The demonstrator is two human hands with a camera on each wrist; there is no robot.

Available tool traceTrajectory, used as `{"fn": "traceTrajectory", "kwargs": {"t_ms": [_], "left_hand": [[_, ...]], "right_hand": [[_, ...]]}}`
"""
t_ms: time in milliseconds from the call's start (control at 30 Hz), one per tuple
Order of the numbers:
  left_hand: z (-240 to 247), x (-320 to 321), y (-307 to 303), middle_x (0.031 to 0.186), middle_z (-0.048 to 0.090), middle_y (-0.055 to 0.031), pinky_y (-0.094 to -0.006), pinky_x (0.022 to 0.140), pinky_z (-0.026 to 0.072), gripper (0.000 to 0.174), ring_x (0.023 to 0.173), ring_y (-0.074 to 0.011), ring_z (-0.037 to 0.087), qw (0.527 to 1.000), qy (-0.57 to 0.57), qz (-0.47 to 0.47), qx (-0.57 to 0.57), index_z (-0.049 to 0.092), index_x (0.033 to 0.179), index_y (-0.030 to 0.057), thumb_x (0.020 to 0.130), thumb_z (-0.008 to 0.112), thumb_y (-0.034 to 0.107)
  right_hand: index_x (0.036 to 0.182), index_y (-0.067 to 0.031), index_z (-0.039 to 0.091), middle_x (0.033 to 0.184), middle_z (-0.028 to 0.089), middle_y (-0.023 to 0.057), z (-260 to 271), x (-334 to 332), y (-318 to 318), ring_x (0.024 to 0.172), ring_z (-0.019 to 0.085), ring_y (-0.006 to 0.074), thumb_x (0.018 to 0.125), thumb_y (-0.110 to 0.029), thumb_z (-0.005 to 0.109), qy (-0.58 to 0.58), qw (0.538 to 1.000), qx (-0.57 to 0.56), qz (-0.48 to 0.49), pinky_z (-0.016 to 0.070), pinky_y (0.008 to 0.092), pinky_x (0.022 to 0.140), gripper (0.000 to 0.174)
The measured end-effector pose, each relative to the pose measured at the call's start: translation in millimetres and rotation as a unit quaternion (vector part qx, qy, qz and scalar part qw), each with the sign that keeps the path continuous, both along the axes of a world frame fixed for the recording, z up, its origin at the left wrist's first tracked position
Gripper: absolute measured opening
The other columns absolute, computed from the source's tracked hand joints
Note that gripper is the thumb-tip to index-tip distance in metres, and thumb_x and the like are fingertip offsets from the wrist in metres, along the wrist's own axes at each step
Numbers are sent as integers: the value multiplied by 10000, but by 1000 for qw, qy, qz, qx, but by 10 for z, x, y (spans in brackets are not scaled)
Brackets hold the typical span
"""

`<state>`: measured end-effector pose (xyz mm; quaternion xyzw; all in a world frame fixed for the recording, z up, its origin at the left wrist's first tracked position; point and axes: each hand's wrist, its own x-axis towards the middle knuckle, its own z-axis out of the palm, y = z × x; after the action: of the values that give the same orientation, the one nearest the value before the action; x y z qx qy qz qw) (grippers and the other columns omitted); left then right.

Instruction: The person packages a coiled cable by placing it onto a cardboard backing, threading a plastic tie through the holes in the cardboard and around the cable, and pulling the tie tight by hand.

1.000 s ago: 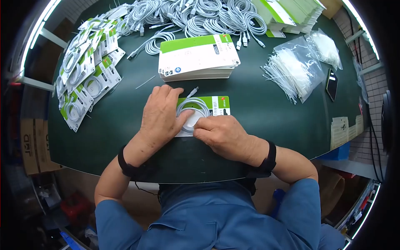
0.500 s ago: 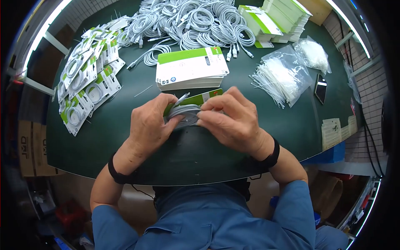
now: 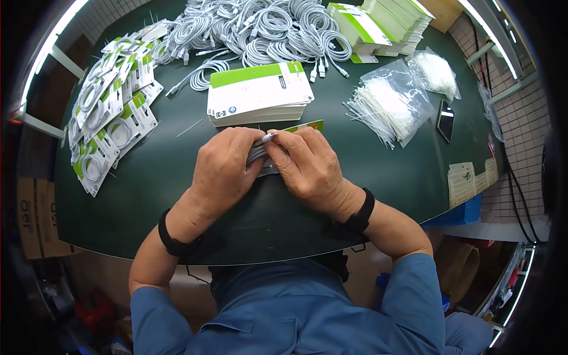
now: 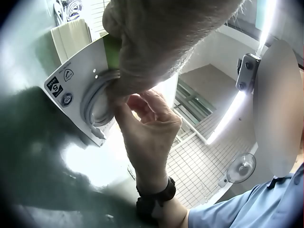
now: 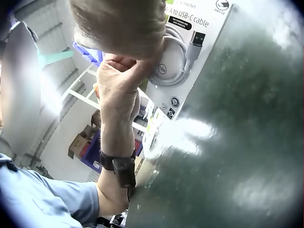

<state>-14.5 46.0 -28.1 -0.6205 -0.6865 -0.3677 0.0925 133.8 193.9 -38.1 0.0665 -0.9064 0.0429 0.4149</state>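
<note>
The left hand [image 3: 225, 163] grips a coiled white cable [image 3: 256, 155] and the card [image 3: 312, 125] behind it, thumb on the near side. Thumb and index finger of the right hand [image 3: 307, 168] pinch at the cable's small plug [image 3: 267, 138], between both hands. In the left wrist view the coil [image 4: 87, 107] lies against the tilted printed card [image 4: 66, 76]. From the right wrist, the USB-A plug [image 5: 195, 42] hangs free over the card's face, beside the round white centre [image 5: 164, 69] of the coil. Whether the right fingers also hold a tie is hidden.
A stack of cards [image 3: 260, 94] stands just beyond the hands. Carded cables [image 3: 118, 133] pile up at left, loose cables [image 3: 260, 29] at the back. Bagged white ties [image 3: 390, 109] and a phone [image 3: 445, 121] lie at right; more cards [image 3: 361, 26] sit back right.
The card and coil have come up off the table, tilted, in the left hand. The right fingers have moved from the coil's right side to the plug; the head view has shifted slightly.
</note>
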Motion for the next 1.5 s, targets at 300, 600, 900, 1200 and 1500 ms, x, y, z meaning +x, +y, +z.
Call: {"fn": "traceTrajectory", "kwargs": {"t_ms": [300, 600, 900, 1200, 1500], "left_hand": [[-12, 18, 1, 942, 693, -131, -451, 761, 575, 423, 846, -343, 693, 999, 8, -27, 35, 673, 1156, 17, 771, 848, 1], [9, -12, 19, 955, 692, -122, -439, 789, 578, 403, 870, -325, 689, 999, 33, -24, 35, 674, 1155, 11, 783, 830, 6], [53, -33, 53, 962, 696, -98, -412, 795, 574, 466, 879, -298, 682, 995, 96, -36, 7, 680, 1210, 4, 765, 817, 4], [29, -83, 119, 991, 726, -93, -426, 804, 563, 449, 896, -312, 699, 996, 47, -50, 58, 693, 1138, 35, 723, 858, -11], [-52, -203, 90, 1031, 749, -85, -420, 816, 557, 392, 905, -297, 699, 994, 31, -80, 73, 717, 1063, 56, 713, 864, -42]], "right_hand": [[1161, 14, 761, 1148, 715, 156, -68, -25, 46, 854, 676, 293, 768, 34, 776, 6, 1000, -17, 25, 579, 371, 715, 394], [1113, -31, 759, 1142, 728, 157, -80, -51, 149, 844, 679, 289, 752, -2, 854, 20, 996, -67, 52, 576, 377, 725, 374], [1035, -63, 736, 1066, 731, 66, 372, 32, 204, 895, 673, 262, 762, -55, 890, 15, 995, -94, 44, 554, 412, 822, 313], [976, -86, 691, 994, 713, 60, 231, 42, 276, 884, 654, 274, 797, -86, 887, -44, 991, -126, 3, 530, 426, 751, 266], [989, -47, 676, 988, 732, 80, 81, 27, 298, 887, 675, 266, 862, -68, 866, -39, 975, -219, 8, 560, 368, 716, 229]]}}
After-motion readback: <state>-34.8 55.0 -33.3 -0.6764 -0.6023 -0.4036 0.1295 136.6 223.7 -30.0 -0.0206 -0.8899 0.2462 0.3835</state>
